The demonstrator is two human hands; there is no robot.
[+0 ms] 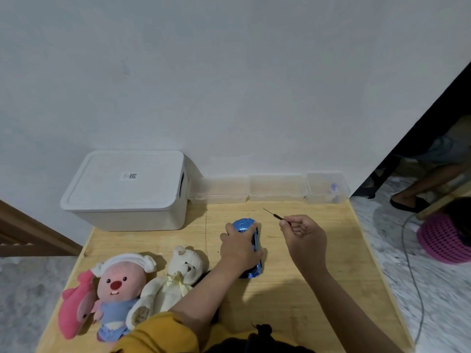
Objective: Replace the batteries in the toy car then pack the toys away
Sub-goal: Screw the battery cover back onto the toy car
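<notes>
Presently the left hand [239, 247] is curled over the blue toy car [251, 247] lying mid-desk [318, 289], gripping it, while the raised right hand [303, 235] pinches a thin screwdriver [274, 214] pointing away.

- Toy car [254, 240]: midsection covered by left hand [239, 247].
- Small bluish item in the rightmost clear box [327, 187]: too blurred to identify.
- Screwdriver [274, 215] handle: hidden in right hand [304, 238].
</notes>
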